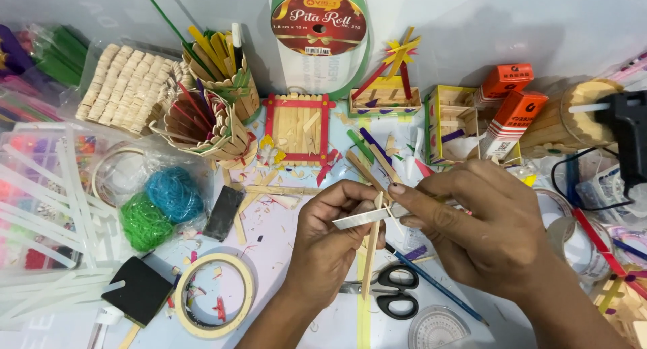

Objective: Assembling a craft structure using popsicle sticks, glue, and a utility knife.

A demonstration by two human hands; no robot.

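Together, the left hand point(330, 238) and right hand point(482, 221) pinch what seems a white strip point(360, 217) crossing an upright wooden craft stick point(372, 251) above black scissors point(397, 288).

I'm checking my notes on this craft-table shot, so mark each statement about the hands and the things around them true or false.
1. Both hands hold crossed craft sticks. True: the left hand and the right hand meet on them.
2. The scissors are in the right hand. False: they lie on the table below the hands.
3. A blue bundle of string sits beside a green bundle. True.
4. The tape ring hangs on the left wrist. False: it lies flat on the table, left of that arm.
5. The red-framed stick square lies beyond the hands. True.
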